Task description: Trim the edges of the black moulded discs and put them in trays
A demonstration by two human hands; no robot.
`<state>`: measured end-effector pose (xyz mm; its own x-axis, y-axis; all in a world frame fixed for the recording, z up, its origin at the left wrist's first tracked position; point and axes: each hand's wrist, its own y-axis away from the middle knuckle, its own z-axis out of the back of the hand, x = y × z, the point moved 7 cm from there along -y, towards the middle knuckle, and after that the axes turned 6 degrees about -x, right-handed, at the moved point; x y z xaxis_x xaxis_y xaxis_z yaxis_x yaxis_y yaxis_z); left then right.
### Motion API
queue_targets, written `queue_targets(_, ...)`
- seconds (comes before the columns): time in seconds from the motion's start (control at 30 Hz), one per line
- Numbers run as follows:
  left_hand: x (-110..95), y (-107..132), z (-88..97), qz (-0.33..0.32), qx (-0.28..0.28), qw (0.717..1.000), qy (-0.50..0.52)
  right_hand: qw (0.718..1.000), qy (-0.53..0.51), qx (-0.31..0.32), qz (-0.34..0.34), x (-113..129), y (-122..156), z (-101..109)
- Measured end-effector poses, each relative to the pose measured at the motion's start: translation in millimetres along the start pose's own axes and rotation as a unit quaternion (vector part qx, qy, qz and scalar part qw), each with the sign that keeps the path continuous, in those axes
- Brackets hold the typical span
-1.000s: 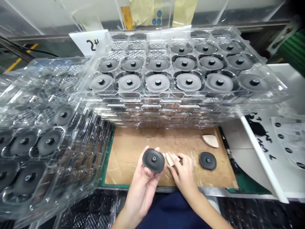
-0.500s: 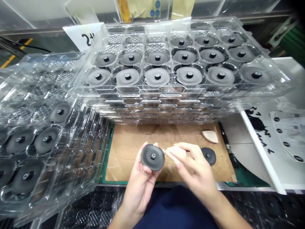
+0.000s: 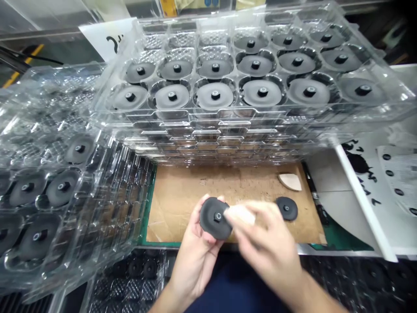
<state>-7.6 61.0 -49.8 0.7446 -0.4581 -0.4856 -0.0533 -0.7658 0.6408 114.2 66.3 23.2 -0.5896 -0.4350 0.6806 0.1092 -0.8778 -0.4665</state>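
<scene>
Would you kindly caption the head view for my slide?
Left hand holds a black disc; right hand, blurred, holds a pale piece beside it.

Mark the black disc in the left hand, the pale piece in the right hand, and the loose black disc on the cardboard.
held black disc [image 3: 211,221], head view, its face beside the hub.
pale piece [image 3: 241,214], head view, its blurred middle.
loose black disc [image 3: 286,209], head view, its centre hub.
</scene>
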Motion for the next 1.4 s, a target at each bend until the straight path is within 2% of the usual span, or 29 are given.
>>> queue_targets(0.1,1,-1,0.3,0.009,-0.008,1.000,0.000,0.999,-0.038,0.003,0.011,2,0,-2)
queue_targets(0.23,-1,-2,-0.3,-0.001,-0.005,1.000,0.001,1.000,0.004,0.012,-0.008,-5,-3,0)
queue_targets(0.37,0,-2,-0.3,0.000,-0.005,1.000,-0.005,0.999,-0.027,0.014,0.013,1,-4,2)
queue_targets(0.43,-1,-2,-0.6,-0.006,-0.004,1.000,-0.004,1.000,-0.010,0.000,-0.017,-1,-4,3)
queue_targets(0.5,-1,-2,-0.8,-0.005,-0.004,1.000,-0.006,1.000,-0.006,-0.006,-0.020,0,-3,3)
queue_targets(0.57,-1,-2,-0.1,-0.005,-0.009,1.000,-0.013,0.999,-0.045,0.003,-0.016,-3,-2,1)
queue_targets(0.6,-2,-2,0.5,-0.009,-0.012,1.000,-0.017,0.995,-0.085,0.004,-0.056,-12,0,-1)
queue_targets(0.63,-2,-3,0.9,-0.014,-0.014,1.000,-0.020,0.983,-0.130,-0.002,-0.130,-28,3,-2)
queue_targets(0.67,-3,-3,1.3,-0.016,-0.015,1.000,-0.020,0.959,-0.174,-0.014,-0.224,-47,10,-5)
queue_targets(0.73,-2,-5,2.5,-0.015,-0.018,1.000,-0.017,0.889,-0.238,-0.040,-0.389,-80,31,-12)
queue_targets(0.77,-2,-6,3.4,-0.012,-0.020,1.000,-0.016,0.861,-0.258,-0.046,-0.436,-90,42,-16)
queue_targets(0.9,-2,-7,6.7,-0.014,-0.033,0.999,-0.024,0.810,-0.289,-0.001,-0.511,-95,78,-33)
queue_targets(1.0,2,-8,4.7,0.002,-0.023,0.999,-0.034,0.791,-0.302,0.006,-0.532,-89,79,-33)
queue_targets(1.03,4,-7,3.6,0.005,-0.018,0.999,-0.038,0.794,-0.303,-0.003,-0.528,-86,72,-29)
queue_targets(1.1,7,-6,1.0,0.004,-0.006,0.999,-0.043,0.830,-0.292,-0.026,-0.474,-74,43,-17)
queue_targets(1.17,11,-5,-2.0,0.011,0.016,0.999,-0.048,0.911,-0.245,-0.031,-0.331,-48,3,-3)
queue_targets(1.23,16,-4,-3.7,0.036,0.038,0.997,-0.061,0.962,-0.189,0.036,-0.194,-17,-25,-1)
queue_targets(1.27,17,-3,-3.2,0.048,0.040,0.996,-0.071,0.969,-0.172,0.092,-0.154,-5,-32,-5)
queue_targets(1.33,16,-3,-0.1,0.055,0.021,0.994,-0.092,0.956,-0.160,0.211,-0.122,8,-34,-17)
queue_targets(1.37,14,-3,0.7,0.050,0.011,0.994,-0.098,0.949,-0.158,0.246,-0.116,10,-33,-21)
queue_targets(1.4,11,-4,0.5,0.044,0.004,0.994,-0.101,0.951,-0.152,0.245,-0.114,10,-33,-22)
